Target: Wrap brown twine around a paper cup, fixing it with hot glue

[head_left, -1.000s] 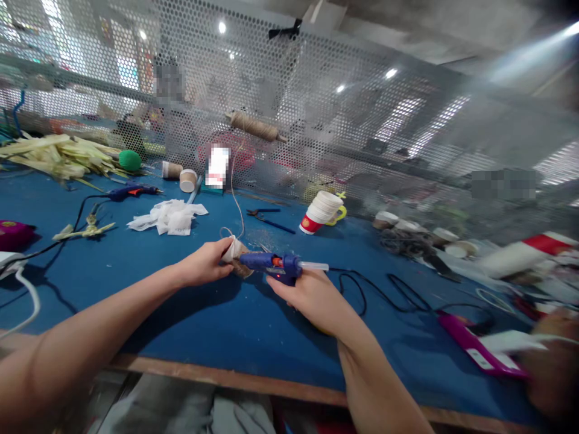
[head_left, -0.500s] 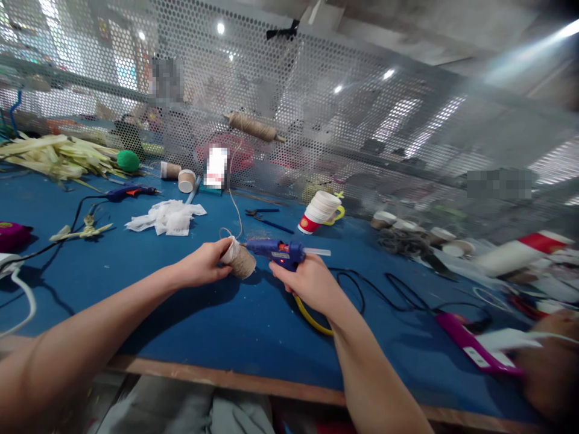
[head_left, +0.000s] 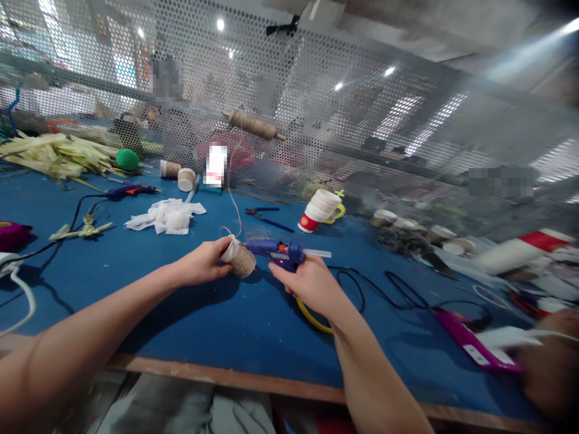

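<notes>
My left hand [head_left: 204, 264] is closed around a small paper cup partly wrapped in brown twine [head_left: 239, 259], held on its side above the blue table [head_left: 217, 325]. A twine strand [head_left: 234, 205] runs from the cup up to a twine spool [head_left: 251, 125] on the mesh panel. My right hand [head_left: 312, 284] grips a blue hot glue gun [head_left: 279, 252] with a clear glue stick at its back. The gun's nozzle points left and touches or nearly touches the cup. A black cord [head_left: 362, 289] trails right from the gun.
A pile of white gauze pieces [head_left: 166, 217], a second blue glue gun [head_left: 129, 191], pliers [head_left: 265, 216], stacked paper cups [head_left: 320, 210] and two loose cups [head_left: 181, 175] lie beyond. Straw strips [head_left: 58, 154] sit far left. A pink device [head_left: 474, 346] and clutter lie right. Perforated mesh [head_left: 316, 108] backs the table.
My right hand lifted the glue gun slightly and drew it a little right, off the cup's top. The cup in my left hand turned, showing more of its twine wrap.
</notes>
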The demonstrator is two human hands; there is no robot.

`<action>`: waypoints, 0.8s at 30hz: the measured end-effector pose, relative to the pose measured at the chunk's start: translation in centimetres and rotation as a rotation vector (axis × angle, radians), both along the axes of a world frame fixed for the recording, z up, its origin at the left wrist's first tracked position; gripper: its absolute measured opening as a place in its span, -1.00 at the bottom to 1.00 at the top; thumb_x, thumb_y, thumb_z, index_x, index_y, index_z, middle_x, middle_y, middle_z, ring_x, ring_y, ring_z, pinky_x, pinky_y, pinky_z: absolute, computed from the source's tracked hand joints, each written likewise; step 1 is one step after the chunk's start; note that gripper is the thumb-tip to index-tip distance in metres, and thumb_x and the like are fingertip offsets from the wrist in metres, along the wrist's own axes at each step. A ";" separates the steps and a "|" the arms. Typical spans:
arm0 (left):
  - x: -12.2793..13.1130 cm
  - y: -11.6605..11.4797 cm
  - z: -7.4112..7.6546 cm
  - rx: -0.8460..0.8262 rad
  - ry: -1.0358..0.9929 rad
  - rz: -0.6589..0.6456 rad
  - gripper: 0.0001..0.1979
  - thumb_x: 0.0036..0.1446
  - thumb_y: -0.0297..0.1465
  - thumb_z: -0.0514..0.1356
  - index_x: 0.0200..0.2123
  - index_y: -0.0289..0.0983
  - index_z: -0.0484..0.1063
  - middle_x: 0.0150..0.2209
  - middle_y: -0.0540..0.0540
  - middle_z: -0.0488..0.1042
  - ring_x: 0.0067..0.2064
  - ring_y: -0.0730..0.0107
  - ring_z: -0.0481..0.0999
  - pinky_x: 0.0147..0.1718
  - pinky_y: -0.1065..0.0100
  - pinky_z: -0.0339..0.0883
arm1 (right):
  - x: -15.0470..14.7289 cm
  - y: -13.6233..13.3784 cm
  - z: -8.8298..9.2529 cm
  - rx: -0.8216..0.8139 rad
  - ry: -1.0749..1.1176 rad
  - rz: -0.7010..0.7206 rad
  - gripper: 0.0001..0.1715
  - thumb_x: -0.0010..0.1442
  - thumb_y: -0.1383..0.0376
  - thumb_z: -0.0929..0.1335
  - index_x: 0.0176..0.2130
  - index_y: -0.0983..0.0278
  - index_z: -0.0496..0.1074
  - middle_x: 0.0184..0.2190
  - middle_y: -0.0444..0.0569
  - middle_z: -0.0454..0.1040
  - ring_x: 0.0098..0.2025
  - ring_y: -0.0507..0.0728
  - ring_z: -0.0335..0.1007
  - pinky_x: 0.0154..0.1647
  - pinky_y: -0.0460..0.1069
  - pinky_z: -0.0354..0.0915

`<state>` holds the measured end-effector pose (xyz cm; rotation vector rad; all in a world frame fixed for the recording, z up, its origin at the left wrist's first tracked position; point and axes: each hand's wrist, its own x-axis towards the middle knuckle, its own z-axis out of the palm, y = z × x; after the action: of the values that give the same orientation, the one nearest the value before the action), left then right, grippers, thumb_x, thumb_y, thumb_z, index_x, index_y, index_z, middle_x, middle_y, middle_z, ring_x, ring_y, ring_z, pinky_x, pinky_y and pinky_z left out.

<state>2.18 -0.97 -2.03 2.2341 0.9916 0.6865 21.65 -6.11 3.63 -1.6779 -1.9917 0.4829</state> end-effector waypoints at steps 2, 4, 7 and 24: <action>0.0 0.0 0.0 0.006 -0.001 0.002 -0.74 -0.11 -0.48 0.06 -0.25 -0.33 0.23 -0.34 -0.09 0.40 -0.33 0.35 0.39 -0.37 0.41 0.22 | 0.1 -0.2 0.1 -0.010 0.002 0.011 -0.71 -0.01 0.22 0.24 -0.68 0.27 0.20 -0.81 -0.19 0.23 -0.71 -0.01 0.18 -0.63 -0.10 0.13; 0.1 0.0 0.0 0.011 -0.008 0.006 -0.75 -0.11 -0.48 0.07 -0.26 -0.33 0.23 -0.35 -0.09 0.40 -0.34 0.35 0.38 -0.38 0.41 0.22 | 0.2 -0.3 0.1 -0.033 -0.002 0.015 -0.70 -0.01 0.21 0.24 -0.67 0.27 0.20 -0.81 -0.19 0.23 -0.72 -0.02 0.17 -0.64 -0.11 0.11; 0.0 0.1 0.0 -0.005 -0.028 -0.001 -0.73 -0.11 -0.49 0.07 -0.24 -0.35 0.24 -0.34 -0.09 0.40 -0.34 0.37 0.38 -0.37 0.41 0.22 | 0.3 -0.5 0.2 -0.053 -0.033 0.031 -0.70 -0.01 0.19 0.24 -0.67 0.27 0.21 -0.79 -0.18 0.24 -0.72 -0.02 0.15 -0.65 -0.11 0.09; -0.2 0.1 0.1 -0.001 -0.025 -0.007 -0.68 -0.10 -0.49 0.07 -0.18 -0.32 0.24 -0.30 -0.08 0.41 -0.30 0.36 0.38 -0.32 0.38 0.24 | -0.5 -1.2 0.3 0.057 -0.129 0.115 -0.74 -0.03 0.25 0.23 -0.68 0.25 0.21 -0.74 -0.15 0.27 -0.57 0.03 0.22 -0.56 -0.10 0.10</action>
<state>2.01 -0.88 -1.93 2.2217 0.9707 0.7089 21.18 -7.29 3.97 -1.6030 -2.1823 0.3618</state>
